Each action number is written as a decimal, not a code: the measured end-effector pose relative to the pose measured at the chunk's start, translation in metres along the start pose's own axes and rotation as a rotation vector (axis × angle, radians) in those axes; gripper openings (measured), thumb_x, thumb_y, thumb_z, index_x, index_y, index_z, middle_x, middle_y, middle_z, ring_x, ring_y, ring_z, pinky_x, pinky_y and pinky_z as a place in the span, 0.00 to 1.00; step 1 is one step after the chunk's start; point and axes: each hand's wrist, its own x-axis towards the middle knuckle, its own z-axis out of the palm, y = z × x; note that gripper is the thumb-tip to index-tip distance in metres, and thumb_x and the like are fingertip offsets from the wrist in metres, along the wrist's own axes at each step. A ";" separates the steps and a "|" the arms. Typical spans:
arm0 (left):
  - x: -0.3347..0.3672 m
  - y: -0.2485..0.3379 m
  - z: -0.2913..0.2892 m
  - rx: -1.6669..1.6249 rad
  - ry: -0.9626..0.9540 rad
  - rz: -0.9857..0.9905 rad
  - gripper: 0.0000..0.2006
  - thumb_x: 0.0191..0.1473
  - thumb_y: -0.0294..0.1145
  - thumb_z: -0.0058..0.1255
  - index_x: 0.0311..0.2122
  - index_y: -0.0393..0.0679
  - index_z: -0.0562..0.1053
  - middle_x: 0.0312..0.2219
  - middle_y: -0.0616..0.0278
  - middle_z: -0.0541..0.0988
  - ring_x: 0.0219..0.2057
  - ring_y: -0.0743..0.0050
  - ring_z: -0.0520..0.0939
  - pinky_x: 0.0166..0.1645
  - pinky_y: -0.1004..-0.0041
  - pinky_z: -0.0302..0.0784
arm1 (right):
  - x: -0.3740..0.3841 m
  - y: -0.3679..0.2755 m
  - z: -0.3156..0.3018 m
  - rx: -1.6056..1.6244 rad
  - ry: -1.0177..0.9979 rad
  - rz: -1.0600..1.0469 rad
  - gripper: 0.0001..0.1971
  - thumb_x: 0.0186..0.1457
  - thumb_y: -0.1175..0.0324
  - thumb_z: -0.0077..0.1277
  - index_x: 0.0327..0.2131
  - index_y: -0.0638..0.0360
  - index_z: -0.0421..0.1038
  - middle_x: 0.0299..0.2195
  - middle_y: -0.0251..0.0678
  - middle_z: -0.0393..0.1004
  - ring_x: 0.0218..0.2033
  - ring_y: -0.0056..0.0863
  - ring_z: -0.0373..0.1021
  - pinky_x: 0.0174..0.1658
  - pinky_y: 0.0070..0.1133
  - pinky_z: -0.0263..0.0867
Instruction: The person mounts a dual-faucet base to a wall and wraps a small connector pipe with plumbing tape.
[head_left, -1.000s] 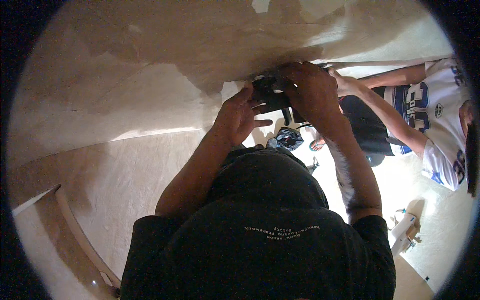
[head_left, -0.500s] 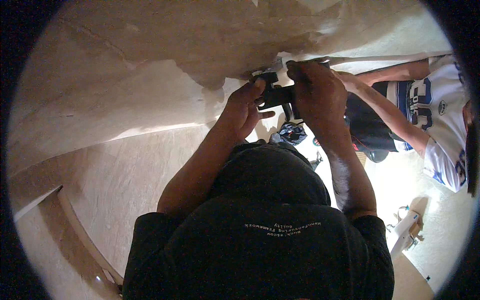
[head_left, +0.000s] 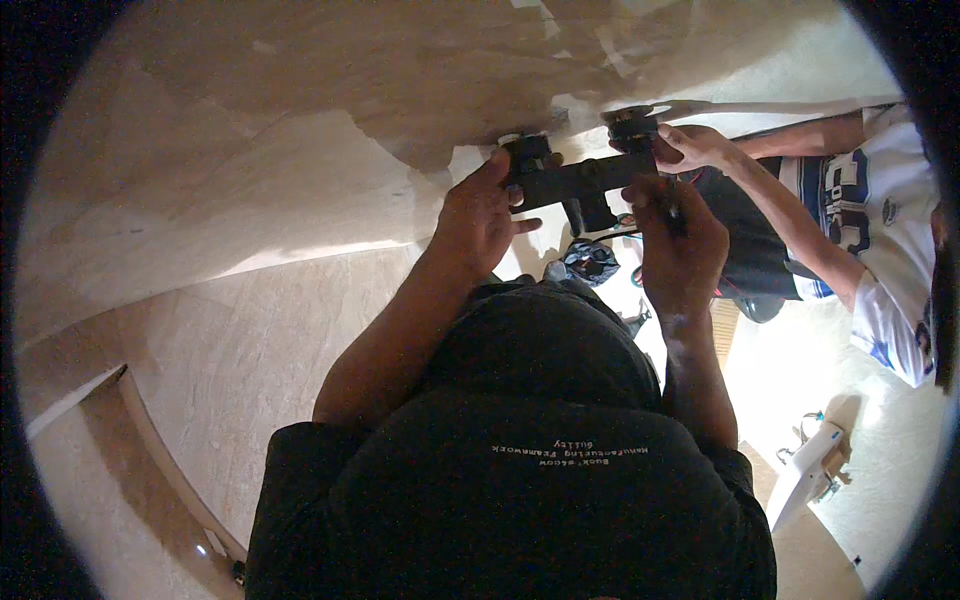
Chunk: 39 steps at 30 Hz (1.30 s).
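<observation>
A black bar-shaped fixture, like a wall mixer tap (head_left: 575,183), sits against the stone-patterned wall with a round black piece at each end. My left hand (head_left: 478,215) is closed round its left end, with one finger stretched out below. Beneath the right end, my right hand (head_left: 685,240) has its fingers curled in at the bar; what they pinch, if anything, is dark and hard to make out. A co-worker's hand (head_left: 695,148) touches the round black piece (head_left: 632,128) on the right.
The co-worker, in a white jersey (head_left: 890,230), stands close on my right. Below the fixture lies a black plastic bag (head_left: 590,262). A white object with metal fittings (head_left: 815,465) rests at the lower right. A ledge (head_left: 165,460) curves along the left.
My right hand has moved down and to the right, off the fixture's front, uncovering the bar and its right round piece. My left hand stays almost in place.
</observation>
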 end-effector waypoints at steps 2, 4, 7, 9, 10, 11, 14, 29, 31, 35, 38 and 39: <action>-0.005 0.008 0.006 -0.153 -0.071 -0.032 0.28 0.58 0.58 0.48 0.57 0.51 0.67 0.55 0.56 0.73 0.57 0.52 0.72 0.56 0.32 0.56 | -0.006 0.002 -0.003 0.009 -0.003 0.029 0.05 0.57 0.74 0.54 0.37 0.63 0.77 0.30 0.33 0.80 0.28 0.14 0.71 0.32 0.16 0.67; -0.010 0.016 0.014 -0.218 -0.154 -0.076 0.27 0.53 0.58 0.55 0.53 0.53 0.70 0.48 0.64 0.77 0.49 0.62 0.73 0.53 0.42 0.56 | -0.012 0.003 -0.005 0.015 -0.010 0.055 0.05 0.57 0.74 0.54 0.37 0.63 0.77 0.29 0.33 0.80 0.25 0.13 0.69 0.29 0.16 0.65; 0.003 0.001 0.007 0.118 0.093 -0.040 0.26 0.59 0.58 0.47 0.55 0.53 0.69 0.53 0.60 0.75 0.56 0.58 0.71 0.55 0.38 0.53 | -0.018 0.003 -0.005 0.154 0.009 0.149 0.05 0.57 0.74 0.54 0.37 0.63 0.77 0.29 0.33 0.81 0.21 0.10 0.66 0.24 0.14 0.60; 0.003 0.002 0.000 0.147 0.070 -0.001 0.27 0.58 0.58 0.47 0.56 0.52 0.68 0.55 0.57 0.73 0.58 0.53 0.69 0.56 0.33 0.53 | -0.022 0.007 -0.006 0.136 0.020 0.160 0.06 0.57 0.75 0.54 0.38 0.63 0.76 0.29 0.32 0.81 0.19 0.08 0.63 0.21 0.12 0.56; 0.003 0.003 -0.002 0.172 0.050 0.035 0.29 0.58 0.58 0.48 0.57 0.51 0.67 0.58 0.53 0.70 0.60 0.49 0.68 0.57 0.28 0.53 | -0.023 0.010 -0.007 0.139 0.022 0.161 0.06 0.57 0.75 0.54 0.38 0.63 0.76 0.29 0.32 0.81 0.19 0.08 0.63 0.21 0.12 0.56; 0.003 0.003 -0.002 0.176 0.051 0.035 0.29 0.58 0.58 0.48 0.57 0.51 0.67 0.58 0.53 0.70 0.60 0.49 0.68 0.57 0.28 0.53 | -0.025 0.014 -0.008 0.128 0.017 0.135 0.06 0.57 0.75 0.54 0.38 0.63 0.76 0.29 0.31 0.81 0.19 0.08 0.63 0.22 0.12 0.56; 0.000 0.002 0.002 -0.101 -0.123 -0.012 0.28 0.58 0.57 0.48 0.57 0.50 0.67 0.58 0.54 0.71 0.59 0.51 0.71 0.58 0.30 0.55 | -0.029 0.016 -0.013 0.142 0.016 0.130 0.06 0.57 0.75 0.54 0.38 0.63 0.76 0.29 0.31 0.80 0.20 0.09 0.63 0.22 0.12 0.57; -0.007 0.004 0.010 -0.164 -0.136 -0.015 0.30 0.56 0.62 0.48 0.56 0.51 0.68 0.55 0.57 0.74 0.55 0.53 0.71 0.57 0.29 0.51 | -0.043 0.020 -0.020 0.160 -0.004 0.176 0.08 0.55 0.80 0.50 0.37 0.62 0.76 0.32 0.38 0.80 0.29 0.19 0.73 0.32 0.18 0.67; -0.009 0.004 0.015 0.001 0.151 -0.049 0.30 0.57 0.61 0.48 0.56 0.51 0.68 0.56 0.56 0.73 0.58 0.49 0.69 0.57 0.27 0.49 | -0.043 0.020 -0.021 0.166 0.005 0.189 0.08 0.55 0.81 0.50 0.37 0.63 0.76 0.32 0.38 0.80 0.29 0.19 0.73 0.33 0.18 0.67; -0.007 0.014 0.018 0.079 0.122 -0.071 0.29 0.58 0.59 0.47 0.57 0.51 0.67 0.57 0.54 0.71 0.61 0.49 0.67 0.56 0.26 0.51 | -0.043 0.023 -0.023 0.165 -0.029 0.169 0.08 0.55 0.80 0.51 0.38 0.63 0.76 0.32 0.37 0.80 0.32 0.19 0.75 0.35 0.18 0.69; -0.005 0.008 0.008 -0.164 -0.115 -0.070 0.27 0.59 0.57 0.46 0.57 0.51 0.67 0.57 0.53 0.71 0.61 0.50 0.66 0.56 0.25 0.51 | -0.045 0.022 -0.020 0.206 -0.027 0.189 0.07 0.55 0.80 0.51 0.38 0.64 0.75 0.31 0.37 0.80 0.32 0.21 0.76 0.35 0.18 0.69; -0.001 0.005 0.003 -0.212 -0.236 -0.048 0.26 0.60 0.56 0.46 0.57 0.51 0.67 0.57 0.53 0.70 0.61 0.50 0.65 0.55 0.24 0.51 | -0.046 0.021 -0.018 0.231 -0.014 0.191 0.07 0.55 0.80 0.51 0.37 0.65 0.75 0.31 0.37 0.80 0.32 0.22 0.77 0.35 0.18 0.69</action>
